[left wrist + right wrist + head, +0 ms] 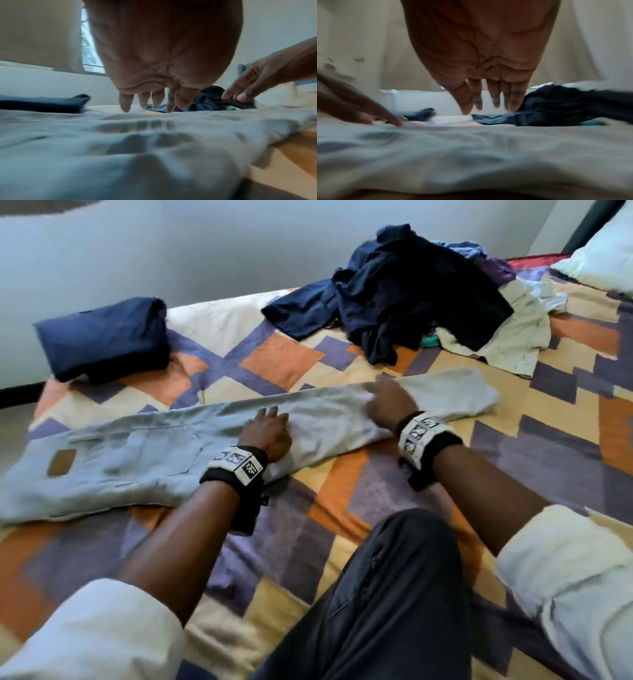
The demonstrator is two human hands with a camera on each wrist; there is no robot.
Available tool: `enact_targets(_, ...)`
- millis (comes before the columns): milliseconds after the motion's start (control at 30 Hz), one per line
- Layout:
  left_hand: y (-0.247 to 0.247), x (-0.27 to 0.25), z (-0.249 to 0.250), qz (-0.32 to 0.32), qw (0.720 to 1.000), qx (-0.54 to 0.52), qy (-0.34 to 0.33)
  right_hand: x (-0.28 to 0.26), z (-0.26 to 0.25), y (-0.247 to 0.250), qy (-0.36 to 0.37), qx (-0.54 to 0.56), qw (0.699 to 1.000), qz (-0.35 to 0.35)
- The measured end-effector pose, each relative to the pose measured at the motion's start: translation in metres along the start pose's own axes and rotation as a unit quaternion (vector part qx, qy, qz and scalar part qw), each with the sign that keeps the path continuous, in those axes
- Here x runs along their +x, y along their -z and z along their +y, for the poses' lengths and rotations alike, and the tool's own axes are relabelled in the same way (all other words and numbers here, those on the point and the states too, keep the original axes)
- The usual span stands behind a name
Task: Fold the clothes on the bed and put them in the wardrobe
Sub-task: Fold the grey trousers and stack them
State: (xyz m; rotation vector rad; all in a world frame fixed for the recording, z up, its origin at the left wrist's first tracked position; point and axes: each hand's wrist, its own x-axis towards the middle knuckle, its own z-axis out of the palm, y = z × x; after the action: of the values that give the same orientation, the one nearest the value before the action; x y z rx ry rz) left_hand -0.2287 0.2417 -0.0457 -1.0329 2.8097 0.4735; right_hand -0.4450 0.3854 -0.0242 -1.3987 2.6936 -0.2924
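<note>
— Denim, pale: the jeans [144, 453] lie lengthwise across the bed [376, 494]?
— Yes. Left hand [270, 433] and right hand [388, 405] both rest flat on them, fingers straight, slightly spread

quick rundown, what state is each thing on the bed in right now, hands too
light jeans: laid out flat along the bed, legs stacked, not yet folded up
navy garment: folded, lying apart at the far left
clothes pile: unfolded, heaped
white garment: unfolded, partly under the pile
pillow: at the far right corner
left hand: fingers straight, on the jeans
right hand: fingers straight, on the jeans
</note>
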Motion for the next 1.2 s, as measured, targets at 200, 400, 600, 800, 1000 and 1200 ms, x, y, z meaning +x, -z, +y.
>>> enact_targets(200,0.003,-0.054,-0.151,-0.114,0.974,0.132,0.142,-0.040,-0.193,-0.067,0.207,-0.011,0.959,-0.191)
enact_targets(400,-0.026,-0.073,-0.248,-0.076,0.980,0.100,0.155,-0.054,-0.198,-0.099,0.132,-0.084,0.974,-0.162)
enact_targets(600,0.024,-0.106,-0.210,-0.012,0.994,-0.033,0.104,-0.101,-0.216,-0.079,-0.030,0.142,0.989,-0.032)
enact_targets(800,0.024,-0.149,-0.256,0.254,0.958,-0.075,0.106,-0.145,-0.282,-0.126,-0.077,0.404,0.909,-0.066)
enact_targets(1000,0.022,-0.192,-0.298,0.294,0.809,-0.210,0.464,-0.140,-0.308,-0.122,-0.150,0.657,0.729,-0.122)
enact_targets(1200,0.011,-0.173,-0.334,0.268,0.661,-0.542,0.444,-0.143,-0.319,-0.128,-0.186,0.729,0.658,-0.028)
